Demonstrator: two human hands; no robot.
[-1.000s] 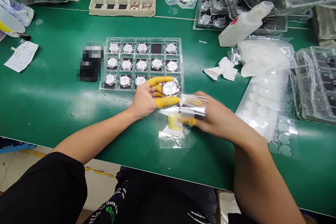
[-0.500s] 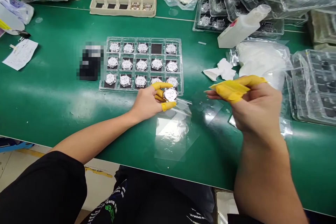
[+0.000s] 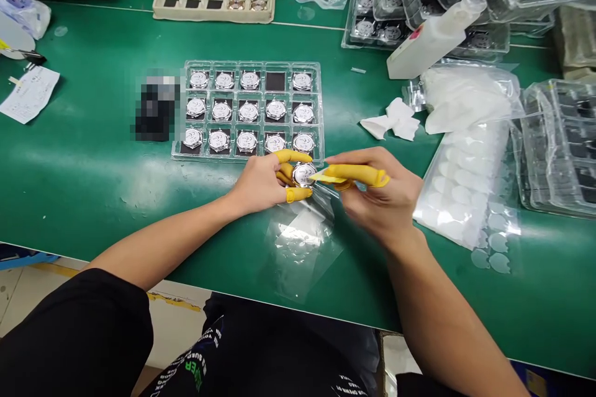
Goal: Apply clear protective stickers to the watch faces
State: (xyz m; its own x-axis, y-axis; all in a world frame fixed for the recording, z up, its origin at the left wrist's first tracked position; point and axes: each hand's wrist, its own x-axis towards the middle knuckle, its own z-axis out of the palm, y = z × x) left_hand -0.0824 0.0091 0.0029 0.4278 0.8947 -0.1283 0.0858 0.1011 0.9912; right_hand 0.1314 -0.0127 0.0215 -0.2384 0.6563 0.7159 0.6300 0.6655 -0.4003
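My left hand [image 3: 270, 181], with yellow finger cots, grips a round silver watch case [image 3: 303, 174] by its edge, its printed back facing up. From the right, my right hand [image 3: 379, 189], also in yellow cots, pinches a thin, pale yellow pointed piece [image 3: 321, 175]; its tip is at the watch back. Whether that piece is cloth or film I cannot tell. Just beyond both hands lies a clear plastic tray [image 3: 212, 155] of watch cases, back side up. One compartment in its far row shows only a black pad [image 3: 275, 81]. Clear film [image 3: 302, 239] lies below the hands.
A beige tray [image 3: 214, 14] of watch parts stands at the back. To the right are a white bottle [image 3: 426, 43], crumpled white tissue [image 3: 393, 121], a sheet of round clear stickers [image 3: 460, 183] and stacked clear trays [image 3: 554, 155]. A paper slip [image 3: 30, 94] lies left.
My right hand has moved left and inward, bringing the pale yellow piece to the watch back. My left hand keeps hold of the watch case. The sticker sheet at right is now uncovered.
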